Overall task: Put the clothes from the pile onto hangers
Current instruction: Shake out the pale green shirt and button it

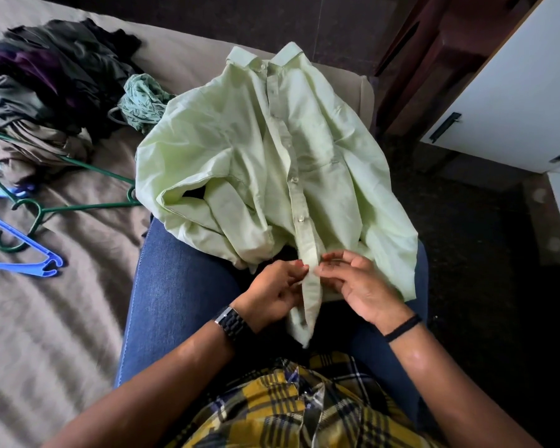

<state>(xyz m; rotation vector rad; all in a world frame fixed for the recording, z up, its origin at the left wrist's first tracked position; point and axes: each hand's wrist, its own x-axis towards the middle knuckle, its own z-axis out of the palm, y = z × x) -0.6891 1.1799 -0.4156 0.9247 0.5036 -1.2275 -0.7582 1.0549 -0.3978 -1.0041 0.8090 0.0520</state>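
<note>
pinching the green shirt (272, 150) placket, both hands (314, 286).

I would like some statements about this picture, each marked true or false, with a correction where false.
1. The pale green button-up shirt lies on the person's lap. True.
2. Both hands hold the shirt's collar. False: the left hand and right hand pinch the button strip near the hem.
3. A blue plastic hanger lies on the brown bedsheet. True.
4. The green hanger is inside the shirt. False: it lies on the bed beside it.
5. The pile of dark clothes is on the floor. False: it is on the bed.
</note>
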